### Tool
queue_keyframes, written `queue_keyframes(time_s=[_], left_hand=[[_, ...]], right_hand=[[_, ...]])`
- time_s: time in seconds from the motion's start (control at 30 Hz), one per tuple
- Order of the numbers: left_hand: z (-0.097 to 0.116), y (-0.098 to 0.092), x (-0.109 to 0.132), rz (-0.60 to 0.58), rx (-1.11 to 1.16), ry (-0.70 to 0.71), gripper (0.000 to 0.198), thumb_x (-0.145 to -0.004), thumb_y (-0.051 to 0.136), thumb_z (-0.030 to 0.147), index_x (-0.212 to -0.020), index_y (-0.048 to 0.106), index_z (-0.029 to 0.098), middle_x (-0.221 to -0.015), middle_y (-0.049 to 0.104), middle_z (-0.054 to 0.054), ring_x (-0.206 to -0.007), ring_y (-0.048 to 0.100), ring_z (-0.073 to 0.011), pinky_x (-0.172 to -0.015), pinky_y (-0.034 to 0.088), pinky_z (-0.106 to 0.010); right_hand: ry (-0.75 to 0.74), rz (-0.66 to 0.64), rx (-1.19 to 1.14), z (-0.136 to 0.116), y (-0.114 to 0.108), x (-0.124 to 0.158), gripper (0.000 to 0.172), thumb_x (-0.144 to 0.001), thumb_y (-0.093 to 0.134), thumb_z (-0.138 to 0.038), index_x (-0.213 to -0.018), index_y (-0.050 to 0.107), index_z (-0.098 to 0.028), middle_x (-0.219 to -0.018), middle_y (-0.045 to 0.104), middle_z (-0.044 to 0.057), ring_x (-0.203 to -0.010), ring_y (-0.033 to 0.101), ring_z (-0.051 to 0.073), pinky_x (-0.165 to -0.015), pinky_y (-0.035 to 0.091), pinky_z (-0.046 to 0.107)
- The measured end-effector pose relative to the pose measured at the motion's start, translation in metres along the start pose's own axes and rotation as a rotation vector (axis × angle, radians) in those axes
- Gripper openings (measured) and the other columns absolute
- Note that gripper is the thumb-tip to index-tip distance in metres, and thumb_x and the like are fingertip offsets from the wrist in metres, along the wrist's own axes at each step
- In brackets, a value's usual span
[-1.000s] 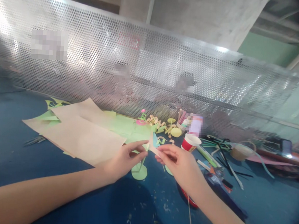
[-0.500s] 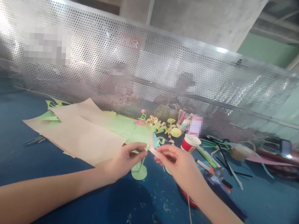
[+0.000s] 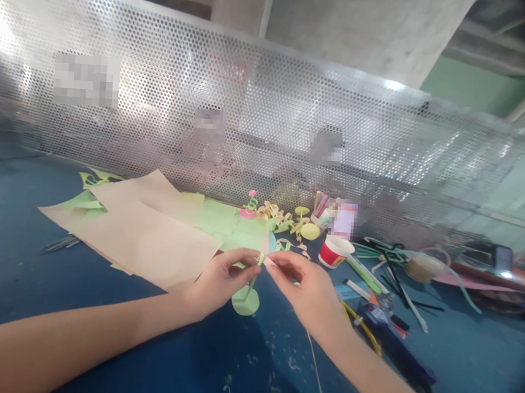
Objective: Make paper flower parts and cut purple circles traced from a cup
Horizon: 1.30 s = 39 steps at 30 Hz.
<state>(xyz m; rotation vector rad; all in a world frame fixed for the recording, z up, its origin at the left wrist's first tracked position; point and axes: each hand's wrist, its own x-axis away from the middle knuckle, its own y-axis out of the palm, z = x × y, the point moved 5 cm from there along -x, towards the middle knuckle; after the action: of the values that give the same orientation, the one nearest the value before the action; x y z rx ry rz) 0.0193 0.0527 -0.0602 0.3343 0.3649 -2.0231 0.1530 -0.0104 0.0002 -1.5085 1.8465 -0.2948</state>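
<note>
My left hand [image 3: 228, 277] pinches the top of a green paper stem whose round flat base [image 3: 245, 301] hangs just above or rests on the blue table; I cannot tell which. My right hand [image 3: 307, 291] pinches a small pale pink paper strip [image 3: 268, 260] between thumb and forefinger. The strip's end meets the top of the stem, beside my left fingertips. My right fingers partly hide the strip.
Large beige paper sheets [image 3: 140, 230] and green sheets [image 3: 217, 217] lie at left and behind. Farther back are yellow paper pieces [image 3: 310, 231], a red-and-white paper cup [image 3: 335, 252] and a perforated metal screen [image 3: 271, 114]. A dark blue tool [image 3: 396, 341] lies right.
My right hand has moved slightly left, bringing the pale pink strip against the top of the green stem. My left hand has stayed nearly still.
</note>
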Motion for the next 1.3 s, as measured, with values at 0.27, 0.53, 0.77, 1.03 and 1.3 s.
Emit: queue_keyframes(time_s=[0.27, 0.53, 0.77, 1.03, 1.3], left_hand=[[-0.001, -0.001, 0.000, -0.009, 0.000, 0.007, 0.026, -0.081, 0.058, 0.029, -0.105, 0.058, 0.020, -0.080, 0.059, 0.000, -0.071, 0.056, -0.0113, -0.066, 0.048, -0.024], [0.006, -0.001, 0.001, -0.021, -0.032, 0.039, 0.020, -0.084, 0.055, 0.027, -0.101, 0.059, 0.018, -0.080, 0.059, -0.001, -0.074, 0.055, -0.0119, -0.068, 0.047, -0.024], [0.008, -0.001, 0.003, -0.007, -0.087, 0.069, 0.016, -0.084, 0.054, 0.027, -0.097, 0.059, 0.019, -0.080, 0.060, -0.001, -0.075, 0.057, -0.0121, -0.067, 0.046, -0.023], [0.013, -0.001, 0.006, -0.008, -0.187, 0.168, 0.013, -0.085, 0.053, 0.026, -0.094, 0.060, 0.019, -0.081, 0.062, -0.001, -0.076, 0.058, -0.0130, -0.067, 0.047, -0.024], [0.017, 0.000, 0.008, -0.026, -0.220, 0.218, 0.013, -0.086, 0.052, 0.025, -0.092, 0.061, 0.018, -0.079, 0.063, -0.002, -0.073, 0.059, -0.0126, -0.065, 0.047, -0.024]], right_hand=[[-0.019, 0.030, -0.004, -0.002, 0.001, 0.002, 0.015, -0.082, 0.056, -0.029, -0.092, 0.065, -0.021, -0.087, 0.070, 0.002, -0.080, 0.066, 0.016, -0.075, 0.052, 0.027], [-0.032, 0.033, -0.033, -0.003, 0.003, 0.002, 0.015, -0.080, 0.058, -0.029, -0.091, 0.065, -0.021, -0.089, 0.070, 0.002, -0.079, 0.066, 0.016, -0.074, 0.052, 0.026], [0.059, -0.006, -0.198, 0.000, 0.004, 0.001, 0.023, -0.083, 0.055, -0.035, -0.089, 0.070, -0.020, -0.090, 0.072, 0.005, -0.085, 0.066, 0.019, -0.076, 0.052, 0.028], [0.190, -0.042, -0.260, 0.007, 0.006, -0.004, 0.017, -0.073, 0.064, -0.032, -0.080, 0.069, -0.018, -0.076, 0.072, 0.002, -0.072, 0.066, 0.017, -0.067, 0.052, 0.026], [0.103, 0.001, -0.230, 0.002, 0.008, -0.001, 0.015, -0.074, 0.063, -0.032, -0.076, 0.066, -0.018, -0.073, 0.069, 0.003, -0.068, 0.065, 0.016, -0.065, 0.052, 0.026]])
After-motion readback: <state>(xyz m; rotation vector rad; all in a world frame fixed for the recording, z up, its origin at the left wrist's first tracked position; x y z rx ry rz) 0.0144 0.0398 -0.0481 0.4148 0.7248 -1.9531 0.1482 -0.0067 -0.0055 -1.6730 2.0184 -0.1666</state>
